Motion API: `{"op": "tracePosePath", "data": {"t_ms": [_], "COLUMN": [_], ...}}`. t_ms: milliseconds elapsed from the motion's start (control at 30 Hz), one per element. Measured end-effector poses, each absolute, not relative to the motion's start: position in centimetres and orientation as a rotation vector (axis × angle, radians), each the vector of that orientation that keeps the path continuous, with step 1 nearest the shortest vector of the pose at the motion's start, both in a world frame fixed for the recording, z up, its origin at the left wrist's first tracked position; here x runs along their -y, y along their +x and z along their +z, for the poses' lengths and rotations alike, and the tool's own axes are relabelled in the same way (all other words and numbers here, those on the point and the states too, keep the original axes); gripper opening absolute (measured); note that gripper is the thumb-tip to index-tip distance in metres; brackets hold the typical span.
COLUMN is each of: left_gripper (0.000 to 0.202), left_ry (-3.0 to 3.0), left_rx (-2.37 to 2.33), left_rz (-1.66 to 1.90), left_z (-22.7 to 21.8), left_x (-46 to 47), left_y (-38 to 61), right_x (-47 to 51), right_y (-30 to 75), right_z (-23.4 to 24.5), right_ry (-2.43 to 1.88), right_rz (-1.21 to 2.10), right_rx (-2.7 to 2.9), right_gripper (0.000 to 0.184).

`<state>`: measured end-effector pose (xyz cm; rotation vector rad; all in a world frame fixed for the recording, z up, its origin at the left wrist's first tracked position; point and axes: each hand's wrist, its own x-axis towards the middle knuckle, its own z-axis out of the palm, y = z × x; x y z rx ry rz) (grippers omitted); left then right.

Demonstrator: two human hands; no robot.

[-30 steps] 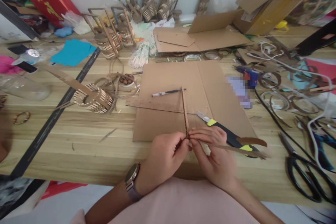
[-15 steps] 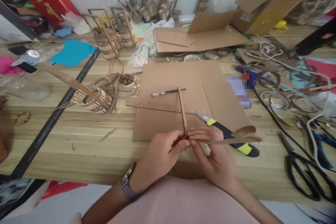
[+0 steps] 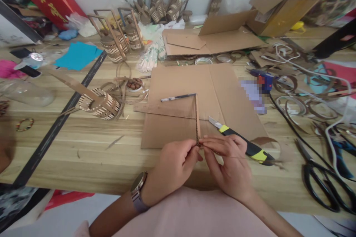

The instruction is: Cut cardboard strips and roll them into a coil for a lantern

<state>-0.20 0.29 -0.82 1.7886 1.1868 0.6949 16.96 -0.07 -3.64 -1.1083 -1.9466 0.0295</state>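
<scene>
My left hand [image 3: 176, 161], with a watch on its wrist, pinches the near end of a narrow corrugated cardboard strip [image 3: 197, 120] seen edge-on. Opposite it, my right hand [image 3: 229, 163] has its fingers closed on a thin brown paper strip [image 3: 261, 158] where it meets the cardboard; its loose, curled end trails off to the right, blurred. Both sets of fingertips nearly touch, hiding the joint. Beneath lies a large cardboard sheet [image 3: 172, 129]. On it are a pen [image 3: 178, 97] and a yellow-black utility knife [image 3: 241, 139], partly behind my right hand.
A small slatted bucket [image 3: 102, 105] stands left, beside a dish of brown beads [image 3: 135, 84]. Black scissors [image 3: 324, 181], a blue glue gun [image 3: 263, 79], cables and paper coils [image 3: 292, 105] crowd the right. Several finished buckets [image 3: 112, 48] line the back.
The cardboard strip's far end has swung to the right, so it now points more straight ahead. The paper strip's loose end has dropped lower and twisted. Both hands stay together.
</scene>
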Motion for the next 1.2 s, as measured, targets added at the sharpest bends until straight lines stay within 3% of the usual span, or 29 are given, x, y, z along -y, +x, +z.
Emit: {"op": "tracePosePath", "data": {"t_ms": [200, 500, 1200], "left_gripper": [0.025, 0.026, 0.027], "left_ry": [1.784, 1.769, 1.886], "left_rx": [-1.062, -1.188, -1.172], "left_rz": [0.732, 0.627, 0.649], "left_z": [-0.83, -0.69, -0.97], "left_x": [-0.37, -0.59, -0.33], "left_y": [-0.57, -0.48, -0.47], "right_x": [0.16, 0.14, 0.57], "right_y": [16.90, 16.94, 17.08], "right_z": [-3.77, -3.11, -4.06], "right_ry": [-1.150, -1.053, -1.138], "right_rz": [0.206, 0.011, 0.121], "right_rx": [1.786, 1.953, 1.869], "right_gripper": [0.012, 0.009, 0.010]}}
